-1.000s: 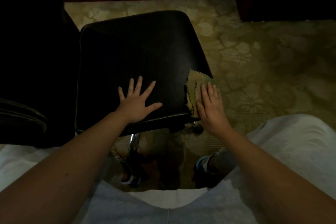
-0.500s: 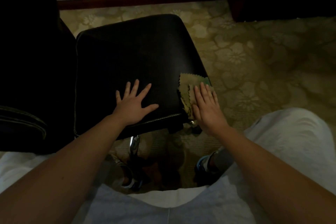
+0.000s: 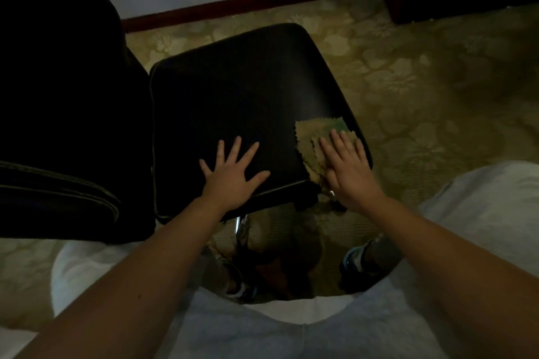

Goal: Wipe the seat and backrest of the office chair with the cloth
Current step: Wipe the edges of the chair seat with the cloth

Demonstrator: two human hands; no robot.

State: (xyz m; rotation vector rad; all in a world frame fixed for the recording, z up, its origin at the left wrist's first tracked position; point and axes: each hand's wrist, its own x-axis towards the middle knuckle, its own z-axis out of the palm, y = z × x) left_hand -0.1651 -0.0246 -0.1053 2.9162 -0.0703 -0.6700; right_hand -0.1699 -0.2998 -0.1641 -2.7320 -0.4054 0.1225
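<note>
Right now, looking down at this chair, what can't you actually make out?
- Backrest: nearly black in the dim head view and cut off by the left and top edges; its surface cannot be judged.
- Cloth: its near part is hidden under the right hand.
- Seat: too dark to tell wiped areas from unwiped; the left hand covers a patch.
- Chair base: mostly hidden below the seat and in shadow.
</note>
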